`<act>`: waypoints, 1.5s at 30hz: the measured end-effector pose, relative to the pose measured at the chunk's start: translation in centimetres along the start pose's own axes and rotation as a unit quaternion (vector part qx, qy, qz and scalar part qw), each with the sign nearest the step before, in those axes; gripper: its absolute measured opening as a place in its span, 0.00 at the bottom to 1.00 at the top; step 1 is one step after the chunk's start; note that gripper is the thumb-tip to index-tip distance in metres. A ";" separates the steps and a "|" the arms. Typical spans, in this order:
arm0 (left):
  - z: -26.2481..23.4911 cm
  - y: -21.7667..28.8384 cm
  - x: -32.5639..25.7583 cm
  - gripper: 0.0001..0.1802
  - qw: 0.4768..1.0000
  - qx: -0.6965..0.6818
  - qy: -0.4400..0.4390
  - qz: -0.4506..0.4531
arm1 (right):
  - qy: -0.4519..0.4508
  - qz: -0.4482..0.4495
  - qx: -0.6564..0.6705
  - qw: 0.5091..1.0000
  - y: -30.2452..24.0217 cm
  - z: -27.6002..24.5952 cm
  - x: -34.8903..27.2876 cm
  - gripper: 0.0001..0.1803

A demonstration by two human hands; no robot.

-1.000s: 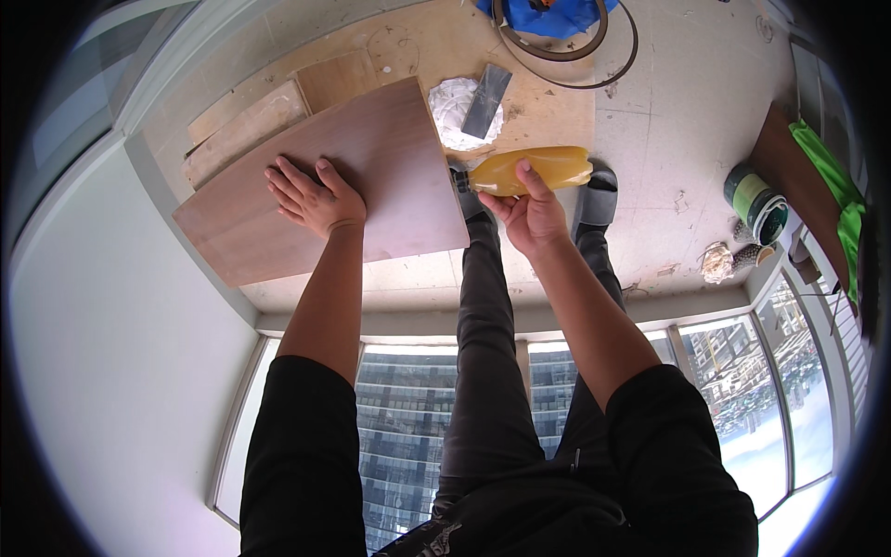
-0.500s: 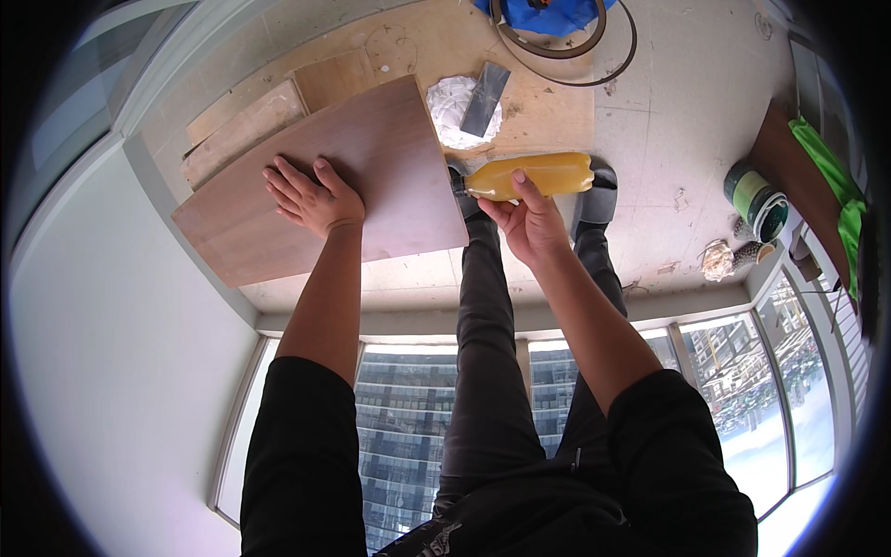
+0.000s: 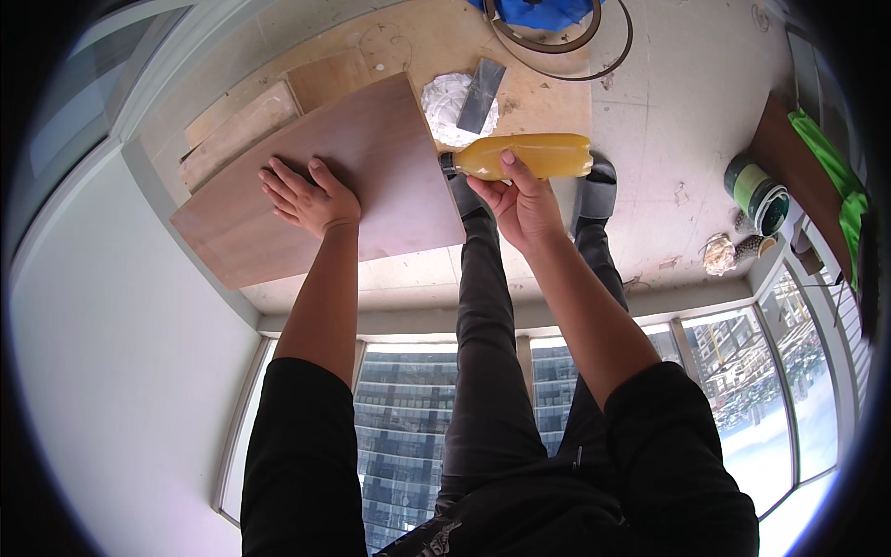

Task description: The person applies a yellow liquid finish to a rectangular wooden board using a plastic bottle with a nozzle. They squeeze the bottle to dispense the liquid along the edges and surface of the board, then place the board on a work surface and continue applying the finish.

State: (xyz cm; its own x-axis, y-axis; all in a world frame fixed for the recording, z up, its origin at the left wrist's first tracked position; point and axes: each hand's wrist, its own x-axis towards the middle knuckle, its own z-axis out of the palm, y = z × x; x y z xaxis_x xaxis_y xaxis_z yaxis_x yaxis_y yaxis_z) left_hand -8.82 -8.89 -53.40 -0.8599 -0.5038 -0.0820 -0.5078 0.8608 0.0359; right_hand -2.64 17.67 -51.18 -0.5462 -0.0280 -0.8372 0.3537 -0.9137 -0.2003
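The yellow bottle (image 3: 529, 156) is lying sideways in the right hand (image 3: 520, 206), fingers wrapping it, cap end just beside the plywood panel (image 3: 371, 158). The left hand (image 3: 306, 195) is pressing flat, fingers spread. Looks like an applying step; tipping comes next.

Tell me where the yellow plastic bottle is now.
In the head view, the yellow plastic bottle lies sideways in the right hand, upper centre, its dark cap at the right edge of the brown wooden board.

Count: two hands, left hand (image 3: 306, 195) and right hand (image 3: 520, 200); one yellow bottle (image 3: 529, 156); one brown board (image 3: 325, 186); one trowel (image 3: 481, 95) far centre; one green can (image 3: 756, 190) right; two shoes (image 3: 594, 176).
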 end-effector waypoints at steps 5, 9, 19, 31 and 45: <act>0.1 -0.1 0.0 0.41 1.000 -0.001 0.002 0.000 | 0.002 0.007 -0.015 1.000 -0.2 -0.1 -0.4 0.27; 0.1 -0.1 -0.1 0.41 1.000 -0.004 0.001 -0.002 | 0.021 0.024 -0.020 0.999 -0.2 -0.8 -2.1 0.27; 0.1 -0.1 0.0 0.41 1.000 -0.006 0.005 0.002 | -0.003 0.005 -0.007 1.000 -0.6 1.1 0.5 0.27; 0.2 -0.1 0.0 0.40 1.000 0.000 0.001 -0.003 | -0.008 0.009 -0.002 1.000 -0.6 0.8 1.0 0.28; 0.3 -0.4 0.0 0.41 1.000 -0.001 0.003 0.001 | 0.046 0.041 0.007 0.998 0.4 -1.6 -1.7 0.29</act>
State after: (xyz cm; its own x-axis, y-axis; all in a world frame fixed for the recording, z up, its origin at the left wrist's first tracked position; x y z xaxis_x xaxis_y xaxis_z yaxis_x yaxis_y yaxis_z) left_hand -8.57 -9.17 -53.71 -0.8607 -0.5034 -0.0764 -0.5070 0.8611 0.0386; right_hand -0.31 18.06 -50.62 -0.4435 -0.0659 -0.8939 0.3840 -0.9151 -0.1230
